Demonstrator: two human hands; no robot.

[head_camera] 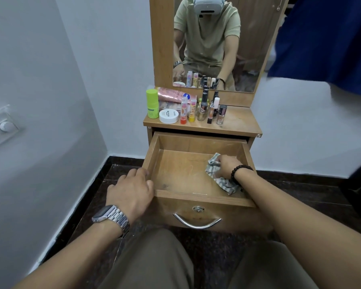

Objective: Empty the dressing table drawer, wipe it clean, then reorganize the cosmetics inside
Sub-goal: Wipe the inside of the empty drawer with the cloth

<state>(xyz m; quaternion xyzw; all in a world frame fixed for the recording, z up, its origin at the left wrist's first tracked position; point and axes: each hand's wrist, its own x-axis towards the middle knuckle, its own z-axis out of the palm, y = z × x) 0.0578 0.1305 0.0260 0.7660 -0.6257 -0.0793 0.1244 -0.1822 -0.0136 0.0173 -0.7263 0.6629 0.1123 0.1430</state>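
Here, nearest you: your left hand [131, 191] grips the front-left corner of the drawer [200, 198], fingers curled over the rim, bracing it. The drawer is pulled well out, its metal handle [197, 223] facing your knees.

Inside it, your right hand [227, 166] bunches the striped cloth [225, 183] and presses it to the drawer floor at the right side, close to the right wall. Nothing else lies in the drawer; the emptying looks done, the wiping is under way.

The relation that counts: the unwiped floor runs leftward from the cloth, toward your bracing hand. The drawer's long axis lies left to right across you, so a sweep to the left likely covers most of it. The right hand is the nearer one and already holds the cloth. Nothing blocks that sweep but the drawer walls.

Further off, on the table top [241, 122]: green stick [152, 104], white jar [168, 115], 2 bright tubes [188, 110], several nail polish bottles [212, 110]. All wait well apart from the cloth. Behind them, the mirror [248, 49].
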